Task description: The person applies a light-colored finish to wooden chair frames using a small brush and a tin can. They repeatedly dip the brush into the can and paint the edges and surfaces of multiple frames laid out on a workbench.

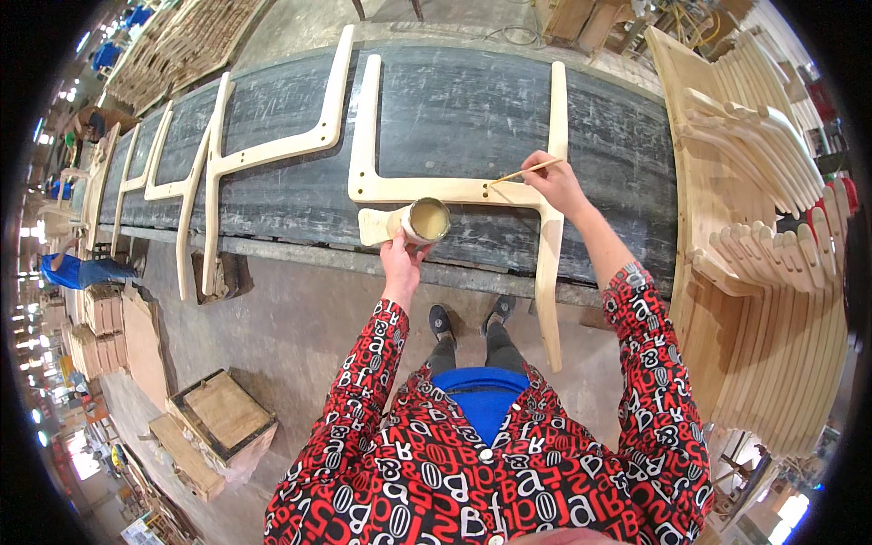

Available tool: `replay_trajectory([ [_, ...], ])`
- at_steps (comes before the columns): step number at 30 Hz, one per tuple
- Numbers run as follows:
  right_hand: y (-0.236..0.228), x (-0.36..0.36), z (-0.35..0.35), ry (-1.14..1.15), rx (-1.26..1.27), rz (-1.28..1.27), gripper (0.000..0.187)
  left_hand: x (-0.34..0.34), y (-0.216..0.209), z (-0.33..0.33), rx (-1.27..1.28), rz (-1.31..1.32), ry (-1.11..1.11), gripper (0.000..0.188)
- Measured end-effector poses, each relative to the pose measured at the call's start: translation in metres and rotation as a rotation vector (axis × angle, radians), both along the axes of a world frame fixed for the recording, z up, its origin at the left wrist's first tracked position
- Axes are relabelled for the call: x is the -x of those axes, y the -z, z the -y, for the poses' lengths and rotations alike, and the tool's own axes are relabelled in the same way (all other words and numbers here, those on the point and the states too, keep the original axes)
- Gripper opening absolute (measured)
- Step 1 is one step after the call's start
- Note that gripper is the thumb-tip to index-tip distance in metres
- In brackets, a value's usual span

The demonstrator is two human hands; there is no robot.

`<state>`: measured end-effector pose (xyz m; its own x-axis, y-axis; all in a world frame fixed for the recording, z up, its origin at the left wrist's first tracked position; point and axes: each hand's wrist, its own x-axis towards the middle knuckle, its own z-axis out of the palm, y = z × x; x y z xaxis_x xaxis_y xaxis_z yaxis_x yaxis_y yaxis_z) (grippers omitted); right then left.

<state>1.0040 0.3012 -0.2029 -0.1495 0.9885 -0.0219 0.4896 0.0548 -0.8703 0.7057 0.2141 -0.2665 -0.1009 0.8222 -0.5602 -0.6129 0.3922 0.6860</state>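
Fingertips of the right hand [556,184] pinch a slim wooden stick [525,171] — its lower end at the dark holes [485,190] in the crossbar of a pale wooden frame [427,188]. That frame lies on a long dark-topped table [463,118], one leg jutting past the near edge. Curled round the near side of an open can [410,221], the left hand [400,262] holds it just beside the crossbar, mouth upward, with cream-coloured contents [430,222] showing inside. Similar frames [277,150] lie farther left along the tabletop — and curved wooden parts [758,154] stand in rows at the right.
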Motion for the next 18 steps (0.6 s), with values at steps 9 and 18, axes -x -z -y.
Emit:
replay_trajectory([
  [9,0.032,-0.011,0.036,0.645,0.295,-0.866,0.018,-0.052,-0.011,-0.034,-0.02,-0.061,0.031,0.026],
  [18,-0.017,-0.028,0.026,0.479,0.101,-0.709,0.015,-0.085,-0.017,-0.048,-0.106,-0.267,0.051,0.024],
])
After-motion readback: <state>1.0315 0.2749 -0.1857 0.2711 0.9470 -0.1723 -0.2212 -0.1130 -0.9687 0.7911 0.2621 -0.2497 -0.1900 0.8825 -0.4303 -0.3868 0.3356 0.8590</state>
